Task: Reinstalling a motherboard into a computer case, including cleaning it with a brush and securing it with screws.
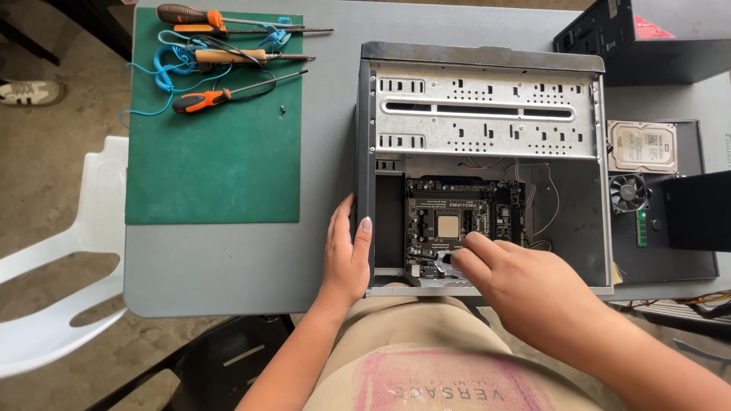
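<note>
Inside the open computer case (487,164), at six o'clock, my right hand (525,285) pinches a small metal part (444,262) against the circuit board (464,221). My left hand (346,255) grips the case wall. Screwdrivers (228,57) lie untouched at ten o'clock; fan (628,192) and drive (643,147) sit out.

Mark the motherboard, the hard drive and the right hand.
motherboard (457,221), head view, on the board beside the processor socket.
hard drive (642,147), head view, middle of its top label.
right hand (495,266), head view, back of the hand.
</note>
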